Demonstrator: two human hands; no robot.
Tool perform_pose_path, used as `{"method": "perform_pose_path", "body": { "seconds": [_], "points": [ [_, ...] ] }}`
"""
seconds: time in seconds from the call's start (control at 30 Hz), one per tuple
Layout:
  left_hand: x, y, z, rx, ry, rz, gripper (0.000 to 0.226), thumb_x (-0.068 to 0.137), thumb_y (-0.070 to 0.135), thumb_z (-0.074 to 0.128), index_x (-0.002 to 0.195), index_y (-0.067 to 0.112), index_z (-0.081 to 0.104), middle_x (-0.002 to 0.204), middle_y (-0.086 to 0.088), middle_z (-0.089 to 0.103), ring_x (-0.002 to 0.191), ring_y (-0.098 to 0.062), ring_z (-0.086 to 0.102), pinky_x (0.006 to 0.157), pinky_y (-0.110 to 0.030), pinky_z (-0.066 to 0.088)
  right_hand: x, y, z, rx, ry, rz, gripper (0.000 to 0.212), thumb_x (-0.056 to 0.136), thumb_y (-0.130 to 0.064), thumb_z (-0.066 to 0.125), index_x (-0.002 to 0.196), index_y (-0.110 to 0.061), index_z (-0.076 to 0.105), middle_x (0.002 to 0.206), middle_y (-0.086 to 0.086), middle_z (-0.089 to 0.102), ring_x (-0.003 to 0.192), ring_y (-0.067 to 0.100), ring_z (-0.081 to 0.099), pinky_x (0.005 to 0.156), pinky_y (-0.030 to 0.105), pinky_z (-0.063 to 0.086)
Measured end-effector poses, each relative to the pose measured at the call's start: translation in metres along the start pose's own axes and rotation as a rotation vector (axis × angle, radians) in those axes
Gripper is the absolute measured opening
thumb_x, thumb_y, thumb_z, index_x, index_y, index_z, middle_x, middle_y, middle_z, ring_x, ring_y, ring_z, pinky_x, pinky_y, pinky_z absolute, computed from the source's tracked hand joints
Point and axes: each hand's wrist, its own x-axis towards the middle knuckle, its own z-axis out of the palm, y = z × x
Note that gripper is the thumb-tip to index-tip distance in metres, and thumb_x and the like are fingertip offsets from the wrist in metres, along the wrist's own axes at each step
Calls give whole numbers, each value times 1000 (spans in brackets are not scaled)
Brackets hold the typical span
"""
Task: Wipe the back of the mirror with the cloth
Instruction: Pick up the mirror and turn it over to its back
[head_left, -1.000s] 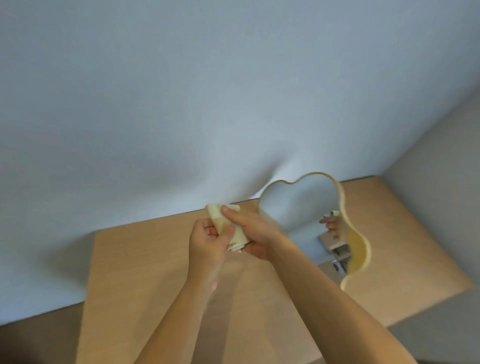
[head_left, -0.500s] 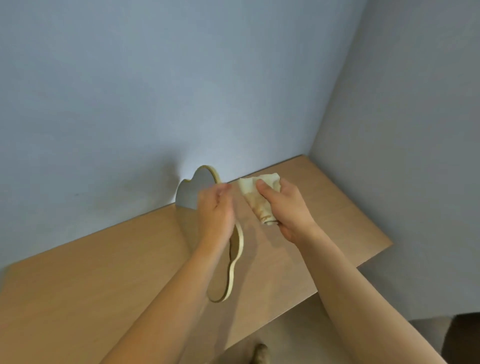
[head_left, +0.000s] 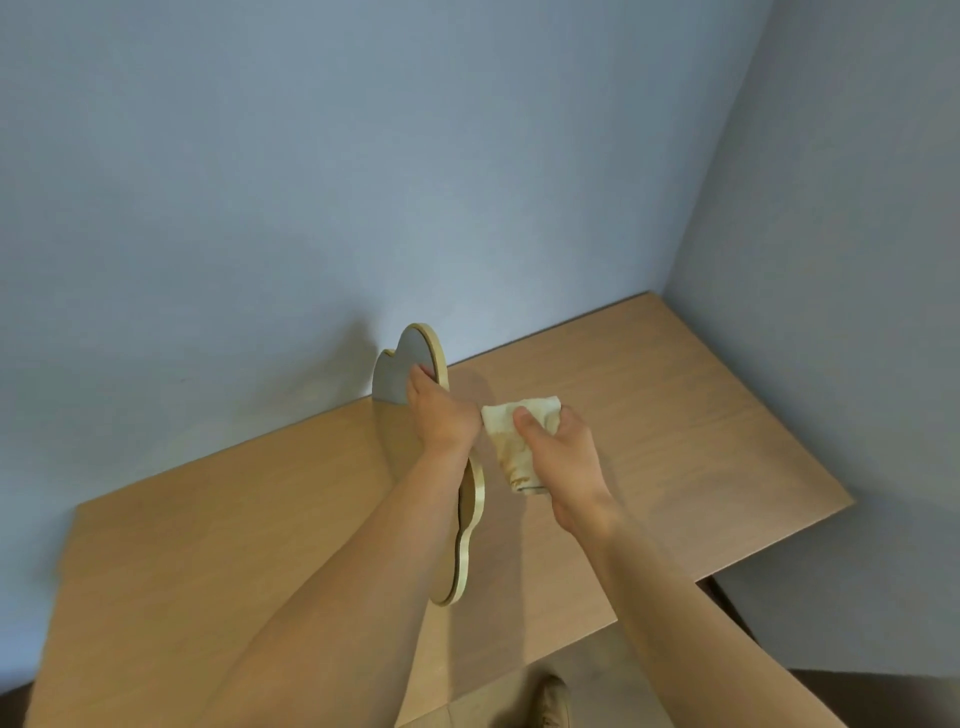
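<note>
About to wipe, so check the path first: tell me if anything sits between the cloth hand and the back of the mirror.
Nothing visible does. The right hand holds the cloth just right of the mirror, which the left hand holds upright on the table. Only a small open gap separates cloth and mirror back.

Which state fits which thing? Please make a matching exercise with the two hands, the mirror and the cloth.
Things:
1. left hand
2. right hand
3. mirror
4. cloth

States:
A. crumpled, pale yellow
B. stands on edge on the wooden table
C. grips the mirror's upper rim
D. holds the cloth beside the mirror

Pairs: 1-C, 2-D, 3-B, 4-A
</note>
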Motion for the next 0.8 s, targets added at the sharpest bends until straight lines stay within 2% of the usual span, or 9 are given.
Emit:
{"method": "perform_pose_path", "body": {
  "seconds": [0.1,0.17,0.27,0.33,0.37,0.47,0.53,0.63,0.8],
  "points": [
    [3,-9,-14,-41,-15,-7,84,92,-16,51,166,10,21,169,-9,36,151,-32,42,111,-29,40,-4,-1,10,42,0,-4,19,94,-32,71,105,-18,65,98,5,77,82,15,77,62,30,63],
    [6,-15,-34,-122,-38,-19,87,95,-15,46,169,18,14,170,-10,39,151,-34,46,122,-43,43,-10,-1,20,48,-13,-18,19,95,-33,70,106,-18,64,99,4,77,85,16,77,62,29,62],
    [6,-29,-73,-246,-24,-46,73,95,-12,42,161,18,37,132,-10,73,109,-20,76,88,-39,67,-23,3,43,1,-51,-43,19,95,-33,69,105,-18,63,99,4,76,88,20,76,72,42,66],
    [7,-42,-102,-301,4,-45,60,92,-10,45,144,19,56,97,-1,76,68,-3,76,52,-21,60,-35,10,64,-50,-76,-57,20,94,-34,68,102,-17,62,97,5,75,88,21,75,79,48,64],
    [6,-49,-115,-327,10,-58,54,92,-9,46,134,21,61,90,1,74,62,-2,74,46,-20,57,-42,15,76,-84,-87,-65,20,94,-35,68,101,-17,61,96,4,74,88,20,74,80,49,63],
    [8,-74,-150,-450,3,-140,38,97,-3,53,111,29,67,99,-6,77,91,-28,77,68,-36,65,-61,35,115,-160,-128,-72,21,95,-37,66,99,-19,60,92,-1,73,83,15,72,78,43,61],
    [11,-94,-171,-529,2,-184,28,100,3,58,116,24,68,114,-13,79,103,-37,77,87,-50,64,-73,49,142,-203,-159,-77,21,95,-39,65,101,-20,58,91,-6,71,81,7,70,71,30,57],
    [17,-128,-197,-631,6,-218,13,105,18,62,116,23,67,101,-1,85,94,-26,82,70,-38,67,-95,70,184,-264,-186,-105,19,97,-36,63,105,-21,55,90,-14,66,77,-7,63,60,8,45],
    [24,-172,-222,-741,6,-282,26,106,51,57,114,29,70,90,15,86,85,-10,83,59,-26,65,-126,102,231,-354,-153,-113,23,98,-37,62,104,-21,48,85,-9,65,73,-5,65,57,11,47]
  ]
}}
